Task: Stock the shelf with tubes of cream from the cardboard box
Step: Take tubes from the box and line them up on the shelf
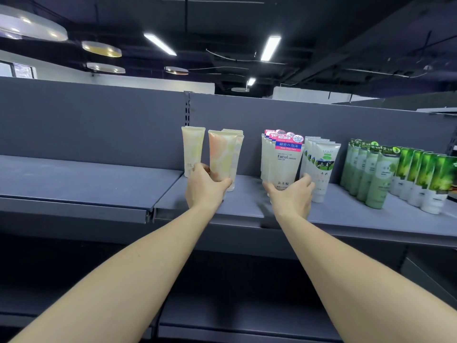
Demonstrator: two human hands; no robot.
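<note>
From the head camera, both bare arms reached up to a grey shelf (247, 206). The left hand (205, 188) curled its fingers and thumb round the base of a peach tube (221, 157), which stood cap-down at the front of a short row, just right of a single pale yellow tube (192, 149). The right hand (291, 194) gripped the lower end of the front Facial tube (284, 162), thumb on its left side and fingers wrapped round its right. Touching that row on the right stood white tubes (324, 167), then, a little apart, green tubes (373, 174) and leaf-print tubes (430, 177). No box showed.
</note>
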